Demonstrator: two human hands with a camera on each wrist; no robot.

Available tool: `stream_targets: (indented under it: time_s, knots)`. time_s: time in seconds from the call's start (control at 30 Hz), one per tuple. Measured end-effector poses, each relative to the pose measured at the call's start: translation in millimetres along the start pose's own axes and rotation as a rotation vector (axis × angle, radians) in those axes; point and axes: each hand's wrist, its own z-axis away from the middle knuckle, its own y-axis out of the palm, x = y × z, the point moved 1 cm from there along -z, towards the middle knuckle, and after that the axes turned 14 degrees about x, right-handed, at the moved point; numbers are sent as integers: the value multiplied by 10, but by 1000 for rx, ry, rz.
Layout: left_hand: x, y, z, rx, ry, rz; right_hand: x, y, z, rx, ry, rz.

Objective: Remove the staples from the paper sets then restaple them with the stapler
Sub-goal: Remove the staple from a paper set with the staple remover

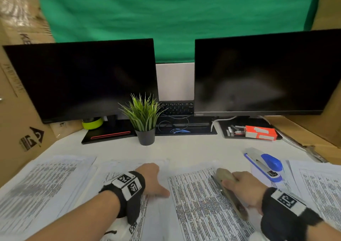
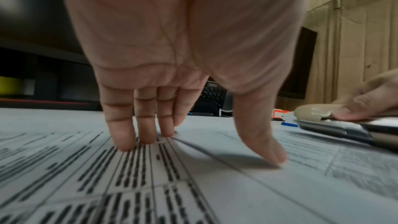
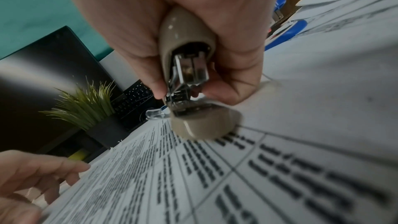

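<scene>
A printed paper set [image 1: 199, 203] lies in front of me on the white desk. My right hand [image 1: 239, 187] grips a beige stapler [image 1: 227, 191], whose nose rests on the sheet's upper part [image 3: 200, 125]. The stapler's metal mouth [image 3: 189, 72] shows between my curled fingers. My left hand [image 1: 153, 181] lies flat with straight fingers [image 2: 129, 135] pressing on the paper [image 2: 150, 176] to the left of the stapler [image 2: 336, 122]. A blue and white stapler [image 1: 265, 165] lies untouched to the right.
More paper stacks lie at the left [image 1: 36, 185] and right [image 1: 317, 185]. A potted plant [image 1: 144, 122], two dark monitors [image 1: 81, 82], a keyboard [image 1: 177, 107] and an orange staple box [image 1: 261, 132] stand at the back. Cardboard walls [image 1: 18, 111] flank the desk.
</scene>
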Motion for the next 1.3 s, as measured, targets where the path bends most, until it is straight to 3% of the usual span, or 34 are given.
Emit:
stream_targets:
  time_s: [0.33,0.57,0.67,1.03,1.3]
  knots:
    - [5,171,126,45,67,-92,25,40,130,50,-8,-43]
    - [53,144,48,-100,105,272,-21,99,173,54,-21,18]
    - [43,135,-10,-102,103,339,-21,115,171,56,-19,38]
    - [50,115,-40,-84,75,335,-9,126,188,47,-9,45]
    - [37,188,7,-126,185,336,-30,90,239,34,-13,-10]
